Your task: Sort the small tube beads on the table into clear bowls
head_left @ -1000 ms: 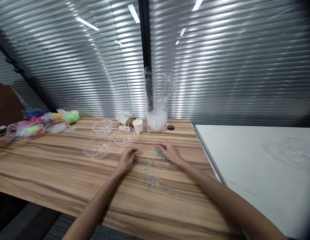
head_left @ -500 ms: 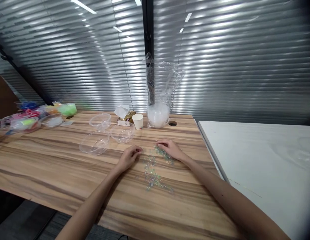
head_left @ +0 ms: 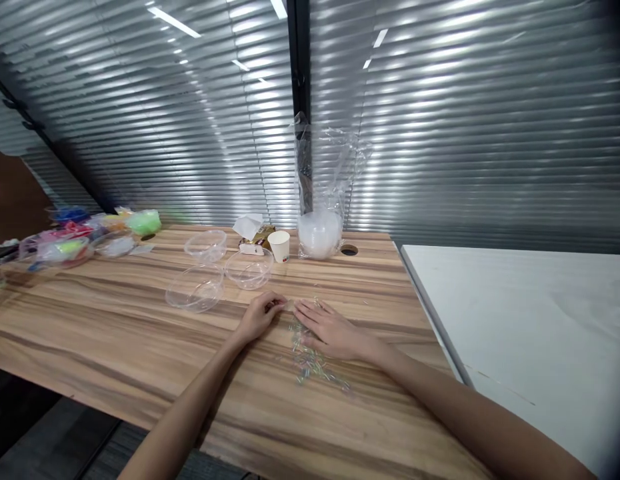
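Observation:
Small shiny translucent pieces (head_left: 315, 369) lie scattered on the wooden table (head_left: 140, 347) in front of me. My right hand (head_left: 327, 330) rests palm down over the upper part of them, its fingers stretched out toward the left. Just left of its fingertips is my left hand (head_left: 263, 315), with thumb and fingers pinched together; what they hold, if anything, is too small to name. Three clear round bowls, one at the back (head_left: 206, 247), one at the right (head_left: 249, 268) and one in front (head_left: 195, 288), stand beyond my left hand.
A paper cup (head_left: 279, 246), a tissue pack (head_left: 255, 239) and a plastic bag of stacked bowls (head_left: 320, 233) stand at the back. Colourful packets (head_left: 70, 247) crowd the far left. A white surface (head_left: 530, 320) adjoins the table on the right.
My right hand has moved left and slightly nearer, flattening from a curled pose over the shiny pieces. My left hand keeps its pinch. The view has shifted slightly.

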Tool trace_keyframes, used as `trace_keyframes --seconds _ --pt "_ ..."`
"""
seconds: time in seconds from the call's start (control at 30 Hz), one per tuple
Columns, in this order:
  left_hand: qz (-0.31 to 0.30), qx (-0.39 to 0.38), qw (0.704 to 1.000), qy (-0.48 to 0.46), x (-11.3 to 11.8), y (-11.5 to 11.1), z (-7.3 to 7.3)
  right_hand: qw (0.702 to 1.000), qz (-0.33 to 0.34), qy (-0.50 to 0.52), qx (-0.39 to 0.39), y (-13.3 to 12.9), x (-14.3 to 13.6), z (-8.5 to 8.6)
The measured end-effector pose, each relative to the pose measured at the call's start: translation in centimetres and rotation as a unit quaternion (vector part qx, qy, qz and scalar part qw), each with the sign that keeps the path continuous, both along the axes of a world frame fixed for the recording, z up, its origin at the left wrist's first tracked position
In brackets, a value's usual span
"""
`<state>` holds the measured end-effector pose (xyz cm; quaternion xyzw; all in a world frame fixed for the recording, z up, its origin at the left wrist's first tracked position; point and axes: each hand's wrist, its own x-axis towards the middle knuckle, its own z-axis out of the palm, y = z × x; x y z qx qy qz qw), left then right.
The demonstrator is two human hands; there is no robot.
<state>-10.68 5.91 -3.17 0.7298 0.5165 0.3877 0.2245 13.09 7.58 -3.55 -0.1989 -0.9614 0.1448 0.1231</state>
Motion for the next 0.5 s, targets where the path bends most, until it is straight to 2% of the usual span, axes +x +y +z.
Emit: trace_keyframes --seconds 0.13,0.37,0.5 --pt "0.011 -0.003 1.000 -0.005 -0.2 0.1 0.0 1.000 0.015 0.002 -0.007 -1.7 1.4 0.2" --pt "0.011 -0.022 1.000 -0.019 -0.1 0.4 0.1 0.995 -0.091 -0.008 0.035 -0.5 2.3 0.0" --pt "0.013 -0.026 0.999 -0.019 -0.1 0.4 0.2 0.997 -0.068 -0.009 0.034 -0.4 2.6 -0.2"
